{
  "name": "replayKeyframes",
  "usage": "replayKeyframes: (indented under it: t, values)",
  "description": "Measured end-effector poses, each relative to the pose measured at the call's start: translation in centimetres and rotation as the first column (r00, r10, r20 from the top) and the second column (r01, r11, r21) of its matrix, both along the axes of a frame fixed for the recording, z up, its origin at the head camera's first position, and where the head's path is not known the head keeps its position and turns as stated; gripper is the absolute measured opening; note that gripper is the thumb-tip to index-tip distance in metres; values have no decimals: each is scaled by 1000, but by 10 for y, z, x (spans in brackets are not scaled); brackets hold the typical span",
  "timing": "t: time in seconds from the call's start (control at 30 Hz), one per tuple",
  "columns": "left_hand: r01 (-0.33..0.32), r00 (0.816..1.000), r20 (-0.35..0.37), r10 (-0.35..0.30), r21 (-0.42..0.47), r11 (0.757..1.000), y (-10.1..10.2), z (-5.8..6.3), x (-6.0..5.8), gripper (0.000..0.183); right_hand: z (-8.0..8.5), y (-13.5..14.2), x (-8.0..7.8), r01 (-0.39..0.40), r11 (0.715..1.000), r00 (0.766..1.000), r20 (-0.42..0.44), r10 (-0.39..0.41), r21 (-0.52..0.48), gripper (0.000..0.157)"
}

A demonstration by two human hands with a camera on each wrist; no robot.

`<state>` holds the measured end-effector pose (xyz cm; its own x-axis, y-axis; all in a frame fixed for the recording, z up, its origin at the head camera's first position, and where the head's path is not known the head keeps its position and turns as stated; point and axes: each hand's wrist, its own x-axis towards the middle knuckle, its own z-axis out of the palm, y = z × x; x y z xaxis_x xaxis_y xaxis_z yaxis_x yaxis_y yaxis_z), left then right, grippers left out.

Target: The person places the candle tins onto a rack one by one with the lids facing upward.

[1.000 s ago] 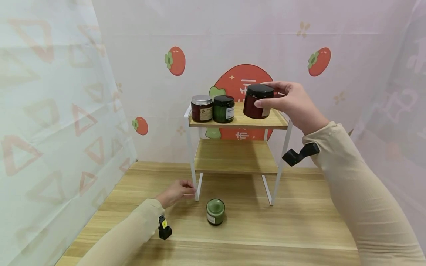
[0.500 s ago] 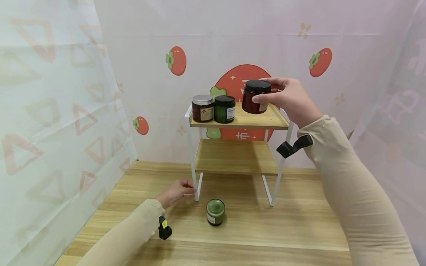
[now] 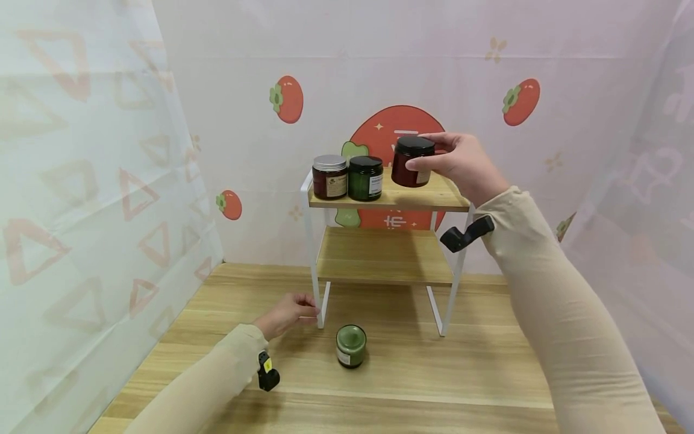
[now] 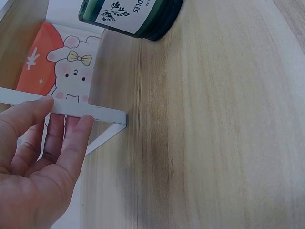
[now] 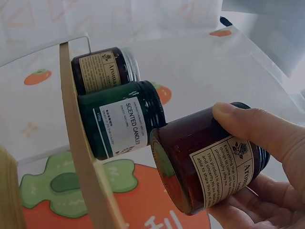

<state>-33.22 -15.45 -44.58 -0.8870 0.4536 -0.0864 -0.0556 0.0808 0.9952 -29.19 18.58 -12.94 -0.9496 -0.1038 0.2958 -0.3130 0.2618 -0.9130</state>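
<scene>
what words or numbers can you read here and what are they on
"SCENTED CANDLE", ending unclear: upper green jar
"ENJOY NATURE": upper green jar
"Aroma": silver-lidded jar
"Aroma": held red jar
"This product is": held red jar
"DLES", cut off: lower green jar
White wall characters: too partial to read
Remaining small print: too blurred
</scene>
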Motion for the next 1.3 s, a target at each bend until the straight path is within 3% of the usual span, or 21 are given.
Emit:
replayKeyframes:
  t: [0.37, 0.77, 1.03, 1.3]
  values:
    - [-5, 1000, 14, 5, -3, 1000, -1, 2, 0, 14, -9, -2, -12, 12, 1000, 999, 31, -12, -6, 64]
    - [-11, 1000, 6, 11, -7, 1000, 0, 6, 4, 16, -20, -5, -23, 11, 999, 1000, 29, -13, 53, 60]
    - [-16, 1000, 7, 16, -17, 1000, 1, 5, 5, 9, -24, -6, -26, 21, 997, 999, 45, -24, 75, 66]
    - [-16, 1000, 1, 16, -13, 1000, 0, 6, 6, 13, -28, -9, -28, 35, 994, 998, 54, -41, 101, 66]
